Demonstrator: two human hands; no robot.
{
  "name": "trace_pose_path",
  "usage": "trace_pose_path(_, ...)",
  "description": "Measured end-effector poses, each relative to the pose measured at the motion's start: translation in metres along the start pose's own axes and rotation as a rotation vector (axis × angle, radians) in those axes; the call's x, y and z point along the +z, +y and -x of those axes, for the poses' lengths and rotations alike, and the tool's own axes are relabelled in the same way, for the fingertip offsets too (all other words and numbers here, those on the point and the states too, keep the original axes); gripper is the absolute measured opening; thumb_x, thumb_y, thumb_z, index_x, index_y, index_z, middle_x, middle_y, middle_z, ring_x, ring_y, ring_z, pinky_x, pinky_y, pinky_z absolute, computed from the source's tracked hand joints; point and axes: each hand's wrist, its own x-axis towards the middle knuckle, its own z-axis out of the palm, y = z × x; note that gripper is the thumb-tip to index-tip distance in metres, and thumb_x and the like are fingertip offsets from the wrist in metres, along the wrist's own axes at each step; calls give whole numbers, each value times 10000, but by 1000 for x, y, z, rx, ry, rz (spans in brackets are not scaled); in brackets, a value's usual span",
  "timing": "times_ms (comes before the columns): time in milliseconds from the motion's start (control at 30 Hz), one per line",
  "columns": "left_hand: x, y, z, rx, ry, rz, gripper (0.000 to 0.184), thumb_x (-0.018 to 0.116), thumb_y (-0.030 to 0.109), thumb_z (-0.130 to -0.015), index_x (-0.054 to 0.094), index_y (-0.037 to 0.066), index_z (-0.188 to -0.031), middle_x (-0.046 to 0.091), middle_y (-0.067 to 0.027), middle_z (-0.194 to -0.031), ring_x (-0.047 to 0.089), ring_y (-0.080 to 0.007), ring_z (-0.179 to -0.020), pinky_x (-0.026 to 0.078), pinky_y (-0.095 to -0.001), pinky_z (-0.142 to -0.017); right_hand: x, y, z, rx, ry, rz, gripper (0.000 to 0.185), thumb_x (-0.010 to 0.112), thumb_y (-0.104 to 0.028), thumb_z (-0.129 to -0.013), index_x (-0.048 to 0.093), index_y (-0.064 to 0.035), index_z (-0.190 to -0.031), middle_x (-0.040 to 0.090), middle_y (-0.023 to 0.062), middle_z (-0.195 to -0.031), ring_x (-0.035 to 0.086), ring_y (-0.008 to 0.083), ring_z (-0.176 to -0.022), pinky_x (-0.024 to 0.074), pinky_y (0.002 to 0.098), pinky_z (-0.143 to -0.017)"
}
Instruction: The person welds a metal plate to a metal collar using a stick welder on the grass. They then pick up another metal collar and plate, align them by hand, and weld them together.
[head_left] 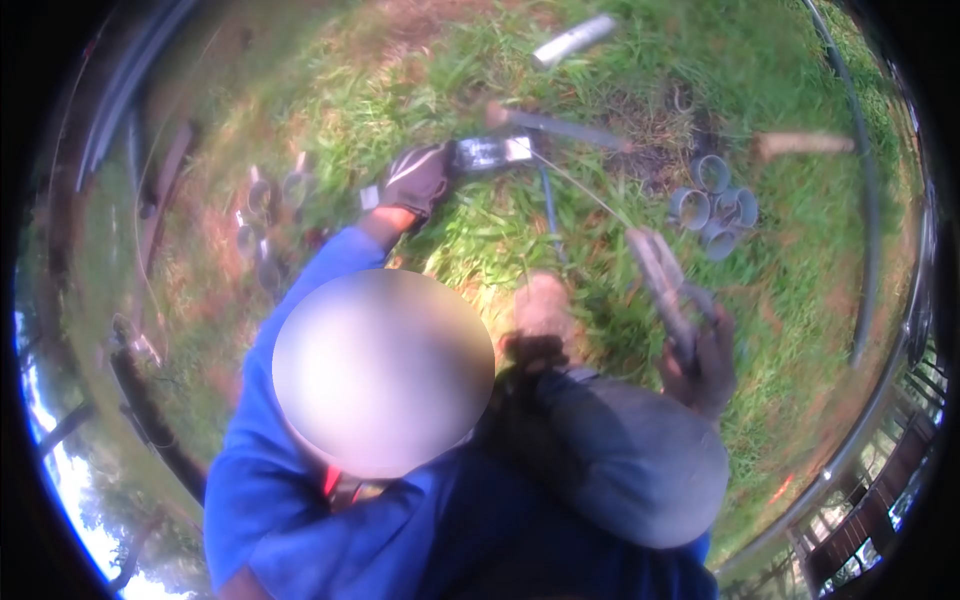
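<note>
My left hand (416,182), in a dark glove with light stripes, is closed at the near end of a short shiny metal piece (495,153) above the grass. My right hand (706,362) grips a blurred welding electrode holder (662,275) by its lower end. From its jaws a thin welding rod (580,187) runs up and left, and its tip appears to meet the right end of the metal piece. A large pale round shape (385,372) hides much of my chest and upper left arm.
Several short pipe rings (711,208) lie clustered on the right. A silver tube (574,41) lies at the top. A hammer-like tool (560,127) rests behind the metal piece. More ring-shaped parts (262,193) lie at left, and a wooden handle (805,144) at right.
</note>
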Motion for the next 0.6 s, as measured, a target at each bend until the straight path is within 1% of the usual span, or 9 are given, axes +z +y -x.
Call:
trace_pose_path(133,-10,10,-1,-25,-57,-50,316,596,274,-1180,810,91,-1325,802,-288,-1052,771,-536,-965,592,-608,-861,4,2,2,170,116,-254,399,808,165,-871,751,134,-1265,736,229,-1372,719,117,-869,548,265,-644)
trace_pose_path(233,-21,22,2,-62,-68,21,386,545,345,-1232,837,93,-1258,799,-289,-1040,769,-539,-967,593,-618,-879,-11,5,-3,-143,-58,275,358,838,119,-853,791,80,-1206,742,288,-1404,807,216,-964,609,304,-703)
trace_pose_path(333,-13,14,-1,-68,-45,68,652,424,514,-1294,852,71,-1082,787,-272,-1004,764,-534,-942,582,-640,-911,-15,15,-3,-265,-50,478,336,884,52,-824,817,23,-1152,734,344,-1465,857,363,-1059,674,373,-776)
trace_pose_path(367,-13,15,1,-62,-35,65,652,424,514,-1294,852,71,-1082,787,-272,-1004,764,-534,-942,582,-640,-911,-16,20,1,54,-14,231,334,893,31,-822,819,10,-1147,724,354,-1498,855,413,-1070,689,400,-791)
trace_pose_path(433,-3,4,-1,-6,-6,-4,600,445,485,-1292,842,84,-1086,799,-258,-1011,775,-514,-937,595,-616,-916,-19,31,7,358,27,-26,333,903,10,-821,820,-2,-1143,715,364,-1532,852,462,-1081,703,426,-806)
trace_pose_path(467,9,-13,-4,21,-18,-16,489,507,422,-1277,837,100,-1114,826,-231,-1053,797,-482,-960,620,-589,-912,-21,37,10,430,47,-69,332,907,3,-818,821,-8,-1139,719,345,-1533,859,439,-1068,704,426,-795)
trace_pose_path(533,7,-11,-5,30,-4,-36,430,539,391,-1263,833,103,-1141,834,-217,-1067,807,-467,-975,632,-581,-902,-22,36,9,500,67,-114,332,910,-5,-816,823,-13,-1136,723,326,-1534,866,415,-1056,704,426,-784)
trace_pose_path(567,7,-10,-3,36,-7,-28,420,542,383,-1262,828,95,-1154,836,-218,-1076,808,-471,-984,633,-580,-910,-24,34,8,344,-69,53,435,716,-61,-997,659,-44,-1428,677,264,-1620,737,262,-878,584,330,-646)
trace_pose_path(600,0,-3,-2,39,-14,-17,411,545,375,-1262,823,87,-1167,838,-218,-1085,810,-474,-993,634,-579,-918,-23,33,8,267,-138,138,489,619,-90,-1088,577,-59,-1574,653,233,-1663,672,185,-789,525,283,-577)
